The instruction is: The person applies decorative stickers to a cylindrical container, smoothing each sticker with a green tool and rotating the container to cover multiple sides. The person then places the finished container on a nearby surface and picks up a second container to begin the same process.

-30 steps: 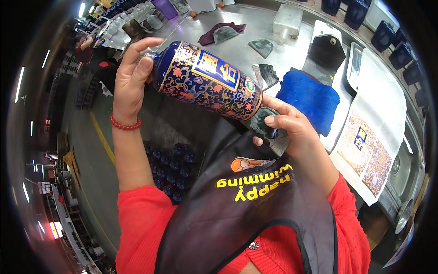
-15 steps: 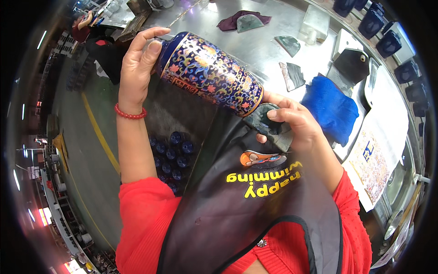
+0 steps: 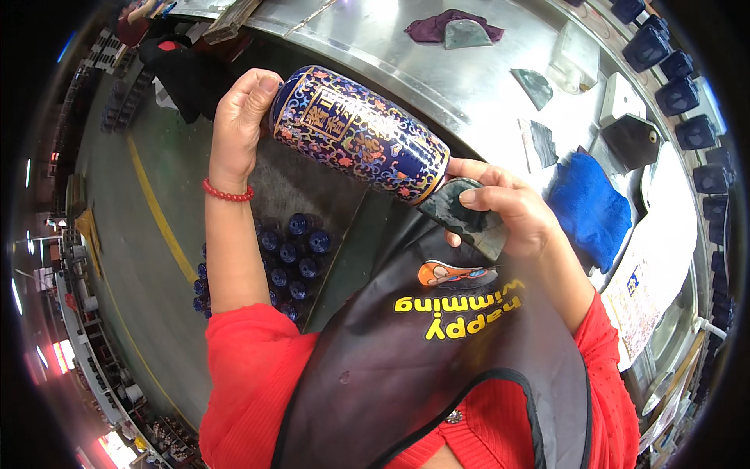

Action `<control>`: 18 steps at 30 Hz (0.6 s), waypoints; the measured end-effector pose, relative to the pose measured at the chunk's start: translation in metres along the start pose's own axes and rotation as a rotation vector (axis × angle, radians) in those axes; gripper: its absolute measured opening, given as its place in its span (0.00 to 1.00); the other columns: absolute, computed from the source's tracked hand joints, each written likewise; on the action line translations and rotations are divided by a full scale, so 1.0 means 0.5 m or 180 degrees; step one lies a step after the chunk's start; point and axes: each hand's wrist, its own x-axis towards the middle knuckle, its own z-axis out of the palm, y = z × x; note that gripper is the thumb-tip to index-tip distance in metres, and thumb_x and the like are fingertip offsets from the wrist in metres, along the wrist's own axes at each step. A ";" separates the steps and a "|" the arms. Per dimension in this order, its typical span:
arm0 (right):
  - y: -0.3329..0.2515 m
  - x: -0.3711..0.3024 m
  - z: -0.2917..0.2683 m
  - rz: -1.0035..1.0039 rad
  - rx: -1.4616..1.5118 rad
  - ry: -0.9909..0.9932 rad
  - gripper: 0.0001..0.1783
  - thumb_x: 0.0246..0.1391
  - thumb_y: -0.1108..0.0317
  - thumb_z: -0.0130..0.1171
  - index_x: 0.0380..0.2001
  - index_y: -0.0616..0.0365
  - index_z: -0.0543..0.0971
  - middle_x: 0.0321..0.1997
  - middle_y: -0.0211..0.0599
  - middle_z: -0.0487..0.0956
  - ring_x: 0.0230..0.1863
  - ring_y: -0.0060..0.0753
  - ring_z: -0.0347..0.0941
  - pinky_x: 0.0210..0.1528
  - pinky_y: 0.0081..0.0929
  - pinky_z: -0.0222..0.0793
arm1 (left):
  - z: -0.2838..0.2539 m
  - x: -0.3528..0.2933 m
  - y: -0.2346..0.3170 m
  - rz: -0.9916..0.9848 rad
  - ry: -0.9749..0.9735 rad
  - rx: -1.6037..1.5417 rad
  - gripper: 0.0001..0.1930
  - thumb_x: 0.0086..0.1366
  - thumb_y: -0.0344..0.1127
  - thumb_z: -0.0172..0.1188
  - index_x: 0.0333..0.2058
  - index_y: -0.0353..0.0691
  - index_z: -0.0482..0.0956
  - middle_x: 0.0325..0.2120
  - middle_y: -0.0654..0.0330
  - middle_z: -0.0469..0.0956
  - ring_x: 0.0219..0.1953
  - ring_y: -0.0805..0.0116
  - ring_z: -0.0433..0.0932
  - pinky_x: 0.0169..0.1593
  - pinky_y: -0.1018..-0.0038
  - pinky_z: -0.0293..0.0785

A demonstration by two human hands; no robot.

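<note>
A dark blue ceramic bottle (image 3: 355, 129), covered in a colourful floral pattern with gold lettering, lies tilted in the air in front of my apron. My left hand (image 3: 244, 117) is closed round its narrow end at the upper left. Under its wide base at the lower right are the fingers of my right hand (image 3: 512, 207), supporting it. Between that hand's thumb and fingers is a flat, dark green-grey scraper (image 3: 466, 215), its edge close to the base rim; whether it touches is unclear.
On the metal table to the right lie a blue cloth (image 3: 591, 207), a purple cloth (image 3: 430, 26) under a half-round scraper (image 3: 467, 34), further scraper pieces (image 3: 533, 86) and a patterned printed sheet (image 3: 634, 301). Several blue bottles (image 3: 297, 254) stand low at left; more blue vessels (image 3: 647, 47) line the far right.
The bottle has turned about its long axis, bringing a gold-lettered panel to the front. My left hand's grip has shifted round its end. The table things appear further right and lower.
</note>
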 end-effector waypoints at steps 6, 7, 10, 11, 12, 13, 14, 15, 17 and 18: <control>-0.002 0.045 0.006 0.0158 0.0017 0.0113 0.32 0.57 0.75 0.54 0.65 0.74 0.68 0.53 0.47 0.82 0.37 0.32 0.82 0.37 0.30 0.83 | -0.022 0.000 -0.040 -0.0211 0.0175 -0.0136 0.16 0.75 0.50 0.60 0.41 0.41 0.80 0.27 0.74 0.75 0.28 0.87 0.69 0.30 0.87 0.63; -0.001 0.053 0.007 0.0180 0.0081 0.0068 0.31 0.57 0.74 0.54 0.65 0.74 0.69 0.52 0.47 0.82 0.36 0.33 0.82 0.37 0.30 0.83 | -0.026 -0.002 -0.046 -0.0140 0.0111 -0.0284 0.16 0.75 0.50 0.60 0.43 0.41 0.80 0.28 0.73 0.76 0.29 0.87 0.71 0.31 0.87 0.65; 0.003 0.079 0.007 0.0272 0.0129 0.0076 0.30 0.58 0.72 0.54 0.63 0.75 0.69 0.51 0.48 0.83 0.34 0.34 0.82 0.37 0.31 0.83 | -0.040 -0.007 -0.063 -0.0162 0.0055 -0.0570 0.15 0.75 0.48 0.60 0.46 0.41 0.80 0.32 0.72 0.79 0.32 0.86 0.75 0.35 0.87 0.70; 0.004 0.087 0.007 0.0301 0.0149 0.0071 0.30 0.58 0.72 0.54 0.63 0.75 0.70 0.51 0.48 0.83 0.34 0.34 0.82 0.37 0.31 0.82 | -0.050 -0.008 -0.068 -0.0183 -0.0024 -0.0625 0.15 0.75 0.48 0.60 0.46 0.41 0.80 0.33 0.71 0.79 0.33 0.86 0.76 0.36 0.87 0.72; 0.006 0.096 0.007 0.0336 0.0174 0.0024 0.30 0.59 0.71 0.55 0.63 0.75 0.70 0.51 0.48 0.83 0.34 0.34 0.82 0.37 0.31 0.82 | -0.060 -0.008 -0.075 -0.0214 -0.0055 -0.0684 0.15 0.75 0.47 0.61 0.47 0.41 0.80 0.34 0.71 0.80 0.34 0.86 0.77 0.37 0.86 0.73; 0.007 0.105 0.005 0.0347 0.0108 0.0066 0.30 0.59 0.71 0.55 0.63 0.75 0.70 0.51 0.48 0.83 0.34 0.34 0.82 0.37 0.31 0.82 | -0.065 -0.010 -0.085 -0.0221 -0.0092 -0.0667 0.15 0.75 0.48 0.61 0.47 0.41 0.80 0.33 0.71 0.80 0.34 0.86 0.77 0.36 0.87 0.72; 0.009 0.114 0.005 0.0373 0.0054 0.0070 0.30 0.59 0.71 0.55 0.63 0.75 0.70 0.51 0.48 0.83 0.34 0.34 0.82 0.37 0.31 0.82 | -0.074 -0.013 -0.095 -0.0251 -0.0081 -0.0658 0.15 0.75 0.48 0.61 0.47 0.42 0.80 0.33 0.72 0.80 0.34 0.86 0.76 0.36 0.87 0.72; 0.010 0.123 0.005 0.0400 -0.0002 0.0071 0.30 0.60 0.70 0.55 0.63 0.76 0.70 0.50 0.48 0.83 0.34 0.34 0.82 0.37 0.31 0.82 | -0.083 -0.016 -0.104 -0.0273 -0.0084 -0.0660 0.15 0.75 0.48 0.61 0.46 0.42 0.80 0.32 0.72 0.79 0.33 0.87 0.76 0.36 0.87 0.71; 0.015 0.142 0.006 0.0492 0.0029 0.0061 0.29 0.60 0.70 0.55 0.62 0.76 0.70 0.50 0.48 0.83 0.35 0.34 0.82 0.37 0.30 0.82 | -0.101 -0.019 -0.123 -0.0302 -0.0015 -0.0578 0.15 0.75 0.48 0.61 0.45 0.42 0.81 0.31 0.72 0.79 0.32 0.87 0.75 0.35 0.88 0.70; 0.017 0.151 0.008 0.0531 0.0038 0.0101 0.29 0.60 0.70 0.55 0.62 0.76 0.70 0.50 0.48 0.83 0.35 0.34 0.82 0.37 0.30 0.82 | -0.111 -0.021 -0.132 -0.0310 0.0010 -0.0540 0.15 0.75 0.49 0.61 0.45 0.42 0.81 0.30 0.73 0.79 0.32 0.88 0.75 0.34 0.88 0.70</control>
